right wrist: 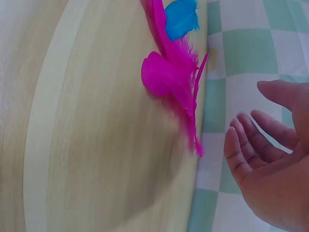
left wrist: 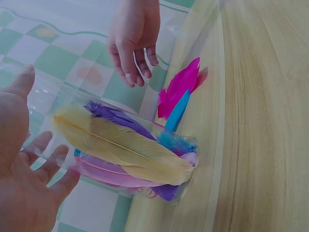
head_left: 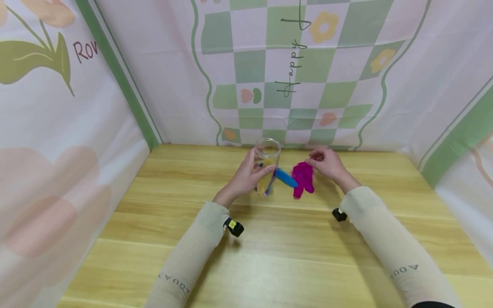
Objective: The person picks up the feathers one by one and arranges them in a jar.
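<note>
My left hand (head_left: 245, 174) holds a tall clear glass (head_left: 271, 157), thumb on one side and fingers on the other. Inside it, the left wrist view shows a yellow feather (left wrist: 128, 145), a purple feather (left wrist: 120, 117), a pink feather (left wrist: 113, 172) and a bit of blue. Right of the glass, a blue feather (head_left: 286, 177) lies on the table, its tip overlapping a bunch of magenta feathers (head_left: 304, 174). Beside that bunch hovers my right hand (head_left: 328, 164), its fingers loosely bent with nothing between them; the right wrist view shows a gap between hand and feathers.
The wooden table (head_left: 269, 265) reaches back to a checked green and white cloth (head_left: 250, 66). Another printed cloth (head_left: 77, 124) hangs along the left side. Small black devices sit at both wrists.
</note>
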The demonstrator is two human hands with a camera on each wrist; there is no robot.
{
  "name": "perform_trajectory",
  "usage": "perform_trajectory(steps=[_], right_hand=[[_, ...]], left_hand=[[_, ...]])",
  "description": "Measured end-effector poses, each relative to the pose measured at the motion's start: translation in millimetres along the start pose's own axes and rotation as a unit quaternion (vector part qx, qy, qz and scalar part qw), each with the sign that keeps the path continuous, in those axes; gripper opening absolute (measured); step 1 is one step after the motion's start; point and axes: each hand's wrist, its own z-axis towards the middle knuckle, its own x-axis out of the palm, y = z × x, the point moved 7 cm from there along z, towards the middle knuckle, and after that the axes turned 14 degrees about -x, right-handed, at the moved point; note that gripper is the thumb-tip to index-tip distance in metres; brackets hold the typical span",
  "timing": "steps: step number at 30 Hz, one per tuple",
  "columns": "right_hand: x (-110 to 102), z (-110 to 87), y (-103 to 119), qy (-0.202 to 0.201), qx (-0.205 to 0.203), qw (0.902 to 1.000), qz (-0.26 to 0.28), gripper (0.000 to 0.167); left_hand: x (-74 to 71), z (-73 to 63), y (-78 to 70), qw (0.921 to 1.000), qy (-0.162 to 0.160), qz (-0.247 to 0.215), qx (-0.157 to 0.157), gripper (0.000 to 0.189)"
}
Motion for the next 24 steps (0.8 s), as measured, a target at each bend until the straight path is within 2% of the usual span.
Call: perform_trajectory(steps=[7,17,24], right_hand=[[-0.6,-2.7,-8.2,-0.002,0.016,0.9999,-0.002,0.038],[-1.5,-3.1,-23.1,-0.002,0.045,0.999,0.0,0.042],[-5.1,-5.7,-31.6,-0.021,0.07,0.9971,0.021,0.046]], left_hand=[[0.8,1.5,1.5,0.9999,0.006,-0.013,-0.004,0.067],[-0.1,1.3,0.7,1.0,-0.004,0.003,0.002,0.064],[0.3,0.6,-0.3,1.0,-0.003,0.003,0.003,0.065]])
